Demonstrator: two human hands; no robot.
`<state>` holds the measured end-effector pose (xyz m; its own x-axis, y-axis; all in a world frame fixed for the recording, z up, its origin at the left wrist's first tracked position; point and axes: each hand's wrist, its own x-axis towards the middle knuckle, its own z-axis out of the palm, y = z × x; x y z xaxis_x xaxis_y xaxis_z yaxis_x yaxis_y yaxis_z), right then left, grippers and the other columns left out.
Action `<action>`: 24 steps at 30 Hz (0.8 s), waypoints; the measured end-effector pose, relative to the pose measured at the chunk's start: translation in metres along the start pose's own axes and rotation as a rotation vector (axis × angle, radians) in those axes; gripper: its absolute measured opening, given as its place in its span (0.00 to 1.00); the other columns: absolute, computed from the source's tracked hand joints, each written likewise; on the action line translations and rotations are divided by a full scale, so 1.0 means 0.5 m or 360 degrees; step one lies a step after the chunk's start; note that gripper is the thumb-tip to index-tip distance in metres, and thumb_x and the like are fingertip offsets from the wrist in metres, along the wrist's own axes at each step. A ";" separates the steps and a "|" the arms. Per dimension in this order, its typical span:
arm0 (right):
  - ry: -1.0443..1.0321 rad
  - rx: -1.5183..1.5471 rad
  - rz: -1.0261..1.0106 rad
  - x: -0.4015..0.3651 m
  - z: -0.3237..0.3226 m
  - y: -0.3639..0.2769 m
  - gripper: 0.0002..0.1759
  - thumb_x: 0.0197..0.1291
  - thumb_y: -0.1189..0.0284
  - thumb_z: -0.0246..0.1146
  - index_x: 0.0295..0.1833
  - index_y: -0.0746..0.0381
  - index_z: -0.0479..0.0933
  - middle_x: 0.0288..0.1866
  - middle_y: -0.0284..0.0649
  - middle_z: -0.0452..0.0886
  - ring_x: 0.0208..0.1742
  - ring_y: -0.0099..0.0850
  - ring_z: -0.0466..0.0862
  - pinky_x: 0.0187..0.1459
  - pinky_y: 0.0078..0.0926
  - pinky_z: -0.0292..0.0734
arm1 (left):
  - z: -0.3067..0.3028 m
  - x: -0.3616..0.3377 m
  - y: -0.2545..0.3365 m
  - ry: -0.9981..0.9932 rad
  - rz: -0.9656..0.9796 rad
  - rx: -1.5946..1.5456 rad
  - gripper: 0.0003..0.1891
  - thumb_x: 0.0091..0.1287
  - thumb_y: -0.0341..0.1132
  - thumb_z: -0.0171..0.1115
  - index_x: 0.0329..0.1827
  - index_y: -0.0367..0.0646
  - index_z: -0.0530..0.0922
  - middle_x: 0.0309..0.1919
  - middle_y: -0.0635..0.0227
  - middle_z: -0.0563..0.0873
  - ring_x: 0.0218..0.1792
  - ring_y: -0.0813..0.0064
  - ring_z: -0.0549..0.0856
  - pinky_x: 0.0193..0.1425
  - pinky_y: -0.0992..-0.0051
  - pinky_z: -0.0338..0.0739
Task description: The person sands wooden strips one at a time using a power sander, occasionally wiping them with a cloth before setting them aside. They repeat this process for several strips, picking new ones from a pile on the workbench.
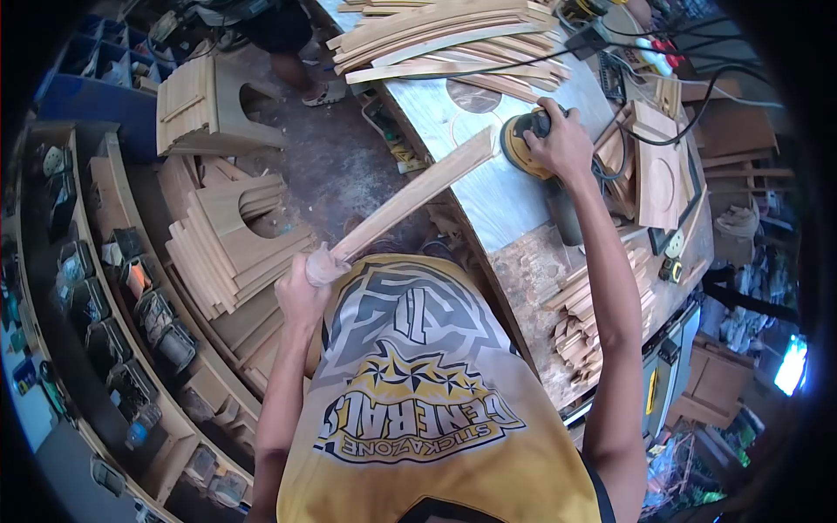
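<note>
My left hand [307,283] is closed around the near end of a long wooden slat [418,193], with a pale wrap or cloth between the fingers and the wood. The slat slants up and away, its far end lying over the edge of a pale board [506,209] on the workbench. My right hand [561,144] grips the black top of a yellow and black orbital sander [521,150]. The sander rests close beside the slat's far end, and its dust bag [565,213] hangs toward me.
Stacked wooden slats [453,39] cover the bench's far end. More wood pieces [597,305] lie on its near right. Curved panels [231,205] stand on the floor to the left, before shelves of small bins [96,296]. Black cables [689,131] cross the right side. A person's foot [324,94] shows beyond.
</note>
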<state>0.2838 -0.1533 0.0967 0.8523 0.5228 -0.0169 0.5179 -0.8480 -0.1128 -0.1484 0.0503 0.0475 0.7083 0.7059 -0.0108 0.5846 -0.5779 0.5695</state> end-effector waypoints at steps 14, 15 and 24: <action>0.0091 0.0012 -0.0132 -0.001 0.012 0.018 0.34 0.56 0.56 0.75 0.69 0.43 0.74 0.54 0.54 0.77 0.50 0.60 0.85 0.48 0.53 0.85 | -0.033 0.020 0.085 0.0252 0.0031 -0.0181 0.12 0.60 0.24 0.72 0.46 0.39 0.82 0.34 0.53 0.89 0.37 0.56 0.93 0.43 0.65 0.84; 0.0094 0.0025 -0.0135 -0.003 0.011 0.018 0.34 0.56 0.56 0.75 0.69 0.43 0.74 0.54 0.54 0.77 0.50 0.60 0.86 0.47 0.53 0.85 | -0.034 0.020 0.092 0.0259 0.0024 -0.0194 0.13 0.60 0.23 0.72 0.46 0.39 0.82 0.34 0.53 0.89 0.37 0.57 0.92 0.43 0.66 0.84; 0.0085 0.0033 -0.0114 -0.013 0.005 0.023 0.34 0.56 0.56 0.75 0.69 0.43 0.73 0.54 0.55 0.77 0.50 0.59 0.85 0.47 0.53 0.86 | -0.024 0.046 0.087 0.0258 0.0076 -0.0187 0.12 0.60 0.23 0.72 0.45 0.38 0.81 0.33 0.54 0.89 0.36 0.61 0.92 0.43 0.68 0.83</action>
<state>0.2841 -0.1662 0.0932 0.8160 0.5763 0.0446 0.5766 -0.8062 -0.1327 -0.1115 0.0464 0.0818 0.6554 0.7411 0.1455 0.4951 -0.5671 0.6583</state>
